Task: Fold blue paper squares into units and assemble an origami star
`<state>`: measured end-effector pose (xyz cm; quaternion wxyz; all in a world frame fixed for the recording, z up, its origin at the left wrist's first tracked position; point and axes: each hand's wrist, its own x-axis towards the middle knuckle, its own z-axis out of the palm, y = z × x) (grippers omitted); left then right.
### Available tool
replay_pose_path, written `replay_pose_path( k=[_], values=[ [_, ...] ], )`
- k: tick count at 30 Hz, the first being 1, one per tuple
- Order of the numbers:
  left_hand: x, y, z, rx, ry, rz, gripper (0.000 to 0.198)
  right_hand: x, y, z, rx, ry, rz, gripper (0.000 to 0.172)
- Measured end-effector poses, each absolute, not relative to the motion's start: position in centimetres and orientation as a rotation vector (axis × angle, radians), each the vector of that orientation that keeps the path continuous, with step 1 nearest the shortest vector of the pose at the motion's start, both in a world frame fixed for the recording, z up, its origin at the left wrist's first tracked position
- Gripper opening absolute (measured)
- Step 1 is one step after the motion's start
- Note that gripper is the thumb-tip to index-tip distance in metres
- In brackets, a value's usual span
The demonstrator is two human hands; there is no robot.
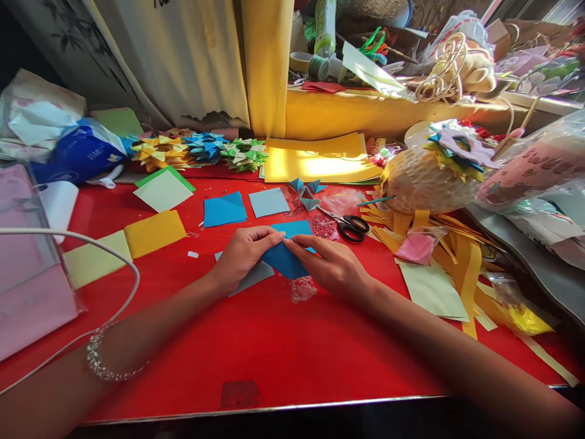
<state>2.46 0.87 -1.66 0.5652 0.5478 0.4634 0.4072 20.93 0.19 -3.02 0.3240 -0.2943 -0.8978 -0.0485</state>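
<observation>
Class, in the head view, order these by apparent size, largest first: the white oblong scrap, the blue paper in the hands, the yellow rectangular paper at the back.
1. Yellow rectangular paper
2. Blue paper, partly hidden
3. White oblong scrap

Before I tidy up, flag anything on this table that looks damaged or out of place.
A dark patch, perhaps wear or a stain, mars the red tabletop near its front edge. Yellow strips lie jumbled at right, and a white scrap sits loose beyond the left hand.
</observation>
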Motion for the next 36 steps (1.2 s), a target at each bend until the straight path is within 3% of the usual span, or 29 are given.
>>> replay_pose_path(
  k=[3, 8, 11, 36],
  values=[
    [2.44, 0.8, -1.64, 1.311, 1.083, 0.962, 0.027, 20.51, 0.08, -2.62, -0.848, -2.158, 0.253, 0.03],
    [2.41, 0.74, -1.59, 1.395, 1.084, 0.954, 0.027, 20.18, 0.38, -2.19, -1.077, -1.742, 1.175, 0.039],
    [2.41, 0.65, -1.59, 1.46, 1.089, 0.95, 0.028, 20.19, 0.67, -2.25, -1.073, -1.656, 1.421, 0.044],
    [2.55, 0.68, -1.85, 1.551, 1.136, 0.948, 0.023, 20.25, 0.8, -2.66, -1.153, -1.863, 1.151, 0.043]
  ],
)
